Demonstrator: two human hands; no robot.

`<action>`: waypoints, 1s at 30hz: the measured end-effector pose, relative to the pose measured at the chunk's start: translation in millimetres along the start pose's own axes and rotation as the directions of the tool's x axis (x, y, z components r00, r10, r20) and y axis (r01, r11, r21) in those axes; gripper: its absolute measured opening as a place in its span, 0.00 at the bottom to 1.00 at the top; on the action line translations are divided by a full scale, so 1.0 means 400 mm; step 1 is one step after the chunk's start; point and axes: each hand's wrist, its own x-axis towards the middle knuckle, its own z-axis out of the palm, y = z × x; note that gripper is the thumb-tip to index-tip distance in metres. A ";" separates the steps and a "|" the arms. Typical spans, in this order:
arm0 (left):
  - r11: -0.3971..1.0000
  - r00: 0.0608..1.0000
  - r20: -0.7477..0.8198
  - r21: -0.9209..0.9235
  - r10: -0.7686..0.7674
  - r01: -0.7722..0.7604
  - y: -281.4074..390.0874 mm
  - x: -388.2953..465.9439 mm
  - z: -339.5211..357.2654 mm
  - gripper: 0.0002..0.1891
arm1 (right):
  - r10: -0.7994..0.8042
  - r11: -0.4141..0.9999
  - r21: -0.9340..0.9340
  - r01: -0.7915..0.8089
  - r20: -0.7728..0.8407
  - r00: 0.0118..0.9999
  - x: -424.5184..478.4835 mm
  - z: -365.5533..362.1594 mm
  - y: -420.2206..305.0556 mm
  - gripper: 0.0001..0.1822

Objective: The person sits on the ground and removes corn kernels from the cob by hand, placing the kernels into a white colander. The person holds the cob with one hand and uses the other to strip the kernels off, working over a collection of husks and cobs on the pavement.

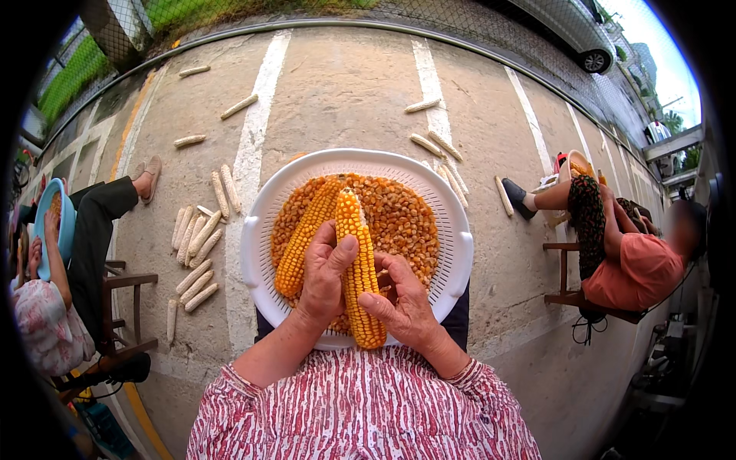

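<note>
An ear of dried yellow corn (362,276) points away from me over a white plastic basket (454,230) on my lap. My left hand (325,273) grips the ear along its left side, thumb near the far end. Around its lower right side curl the fingers of my right hand (405,302), thumb on the kernels. Near the ear's far tip, on the right edge, a pale strip shows where kernels are gone. Loose kernels (397,213) fill the slotted basket. A second ear of corn (307,241) lies on them, left of the held one and partly behind my left hand.
Bare corncobs (198,238) lie in a group on the concrete at left, and more cobs (428,146) lie at right. A person (52,310) with a blue basin (57,224) sits at left. Another person (632,264) sits at right. A chain-link fence (322,11) runs along the far side.
</note>
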 end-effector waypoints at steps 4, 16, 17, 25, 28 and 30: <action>0.994 1.000 0.005 0.108 0.022 -0.022 -0.014 -0.002 -0.009 0.20 | 0.026 1.000 -0.001 -0.026 -0.027 0.999 -0.009 0.008 -0.020 0.33; 0.989 0.974 0.202 -0.090 -0.100 0.120 0.040 0.013 0.019 0.57 | 0.237 0.619 0.774 -0.134 -0.021 0.971 -0.024 -0.064 0.010 0.29; 0.982 0.973 0.203 -0.133 -0.107 0.136 0.039 0.015 0.016 0.58 | 0.244 0.618 0.775 -0.136 -0.024 0.969 -0.024 -0.064 0.009 0.29; 0.946 0.971 0.215 -0.277 -0.107 0.166 0.045 0.017 0.021 0.60 | 0.279 0.470 0.871 -0.144 0.008 0.960 -0.036 -0.069 0.023 0.25; 0.922 0.970 0.225 -0.348 -0.092 0.169 0.044 0.016 0.018 0.57 | 0.298 0.478 0.870 -0.124 -0.028 0.954 -0.034 -0.067 0.019 0.25; 0.916 0.968 0.237 -0.364 -0.085 0.169 0.045 0.018 0.017 0.57 | 0.270 0.481 0.867 -0.132 -0.004 0.963 -0.037 -0.073 0.029 0.27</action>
